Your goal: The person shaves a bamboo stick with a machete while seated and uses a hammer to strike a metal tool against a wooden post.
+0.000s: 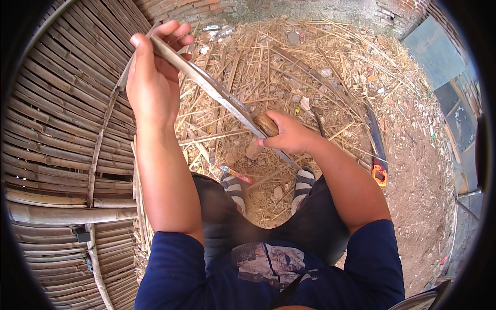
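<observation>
Bamboo panel [57,134] fills my left side: rows of split culms lying close together, crossed by a thin lath [98,150] that runs from top to bottom.

Left hand [152,77] is raised in front of the panel, fingers curled shut around the upper end of a long bamboo strip [181,62]. Strip slants down to the right, from that hand toward the other.

Knife [232,103] lies along the strip, blade flat against it, edge set between the two hands. Right hand [289,135] is closed tight on the knife's brown wooden handle [265,124], thumb on top, just below the middle of the view.

Below the hands: my knees in dark shorts and two striped sandals [302,181] on the ground. A red and blue pencil [235,174] lies just left of the left sandal.

Ground [413,170] is bare earth, covered ahead of me with bamboo shavings and slivers [289,57].

Right of my right forearm, well apart, a saw [376,150] with an orange handle lies on the earth, blade pointing away from me.
</observation>
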Action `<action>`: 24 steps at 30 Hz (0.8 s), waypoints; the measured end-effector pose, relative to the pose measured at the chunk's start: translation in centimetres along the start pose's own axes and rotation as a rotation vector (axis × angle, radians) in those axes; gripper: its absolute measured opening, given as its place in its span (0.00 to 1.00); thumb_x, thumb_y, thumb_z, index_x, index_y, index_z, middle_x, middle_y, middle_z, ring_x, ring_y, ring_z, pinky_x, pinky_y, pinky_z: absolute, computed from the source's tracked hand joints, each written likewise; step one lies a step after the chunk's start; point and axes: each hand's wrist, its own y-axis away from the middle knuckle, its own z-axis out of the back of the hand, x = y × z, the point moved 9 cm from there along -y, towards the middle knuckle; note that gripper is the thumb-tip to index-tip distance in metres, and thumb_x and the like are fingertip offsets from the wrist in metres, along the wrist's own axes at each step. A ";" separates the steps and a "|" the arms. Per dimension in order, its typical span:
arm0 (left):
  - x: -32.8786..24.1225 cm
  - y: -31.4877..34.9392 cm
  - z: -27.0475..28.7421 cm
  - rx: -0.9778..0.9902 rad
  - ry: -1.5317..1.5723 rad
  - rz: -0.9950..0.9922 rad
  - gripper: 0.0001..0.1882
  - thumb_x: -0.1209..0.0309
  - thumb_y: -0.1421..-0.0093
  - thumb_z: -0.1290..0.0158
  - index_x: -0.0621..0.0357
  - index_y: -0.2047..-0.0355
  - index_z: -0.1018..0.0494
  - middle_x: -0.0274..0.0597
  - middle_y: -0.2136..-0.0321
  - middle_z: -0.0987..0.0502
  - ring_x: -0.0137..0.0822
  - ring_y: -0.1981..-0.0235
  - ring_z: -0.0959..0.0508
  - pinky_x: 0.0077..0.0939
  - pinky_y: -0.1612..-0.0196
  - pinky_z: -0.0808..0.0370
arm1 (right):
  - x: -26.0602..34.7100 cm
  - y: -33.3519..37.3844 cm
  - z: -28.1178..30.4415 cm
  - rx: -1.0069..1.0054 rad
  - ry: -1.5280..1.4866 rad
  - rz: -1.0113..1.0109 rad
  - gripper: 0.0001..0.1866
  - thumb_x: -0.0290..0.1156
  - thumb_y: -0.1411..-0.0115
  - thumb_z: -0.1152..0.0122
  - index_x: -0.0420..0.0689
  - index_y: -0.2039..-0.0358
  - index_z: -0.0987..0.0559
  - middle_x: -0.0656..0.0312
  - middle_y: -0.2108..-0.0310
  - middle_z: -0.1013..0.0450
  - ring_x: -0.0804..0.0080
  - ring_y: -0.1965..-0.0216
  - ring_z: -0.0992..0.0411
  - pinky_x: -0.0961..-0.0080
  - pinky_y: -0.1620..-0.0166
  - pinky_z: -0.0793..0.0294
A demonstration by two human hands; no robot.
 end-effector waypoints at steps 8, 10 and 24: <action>-0.5 4.7 8.1 -0.326 0.104 -0.233 0.21 0.50 0.27 0.57 0.57 0.59 0.30 0.41 0.74 0.26 0.36 0.75 0.24 0.33 0.69 0.24 | -2.3 -1.6 -2.2 0.063 0.095 -0.114 0.23 0.28 0.42 0.31 0.39 0.49 0.28 0.61 0.63 0.23 0.75 0.65 0.24 0.73 0.58 0.25; -0.7 4.6 10.2 -0.421 0.015 -0.241 0.24 0.46 0.28 0.56 0.57 0.61 0.32 0.37 0.77 0.32 0.30 0.80 0.34 0.28 0.75 0.32 | -3.7 -1.7 -2.2 0.052 -0.112 -0.147 0.23 0.28 0.42 0.32 0.39 0.47 0.29 0.61 0.63 0.23 0.75 0.66 0.24 0.74 0.59 0.24; -0.9 6.1 15.9 -0.676 -0.036 -0.292 0.17 0.57 0.25 0.66 0.55 0.66 0.38 0.34 0.79 0.40 0.26 0.81 0.44 0.23 0.78 0.45 | 1.2 -0.4 -3.5 -0.193 0.102 -0.291 0.24 0.48 0.42 0.34 0.35 0.63 0.23 0.53 0.72 0.26 0.62 0.70 0.28 0.64 0.63 0.29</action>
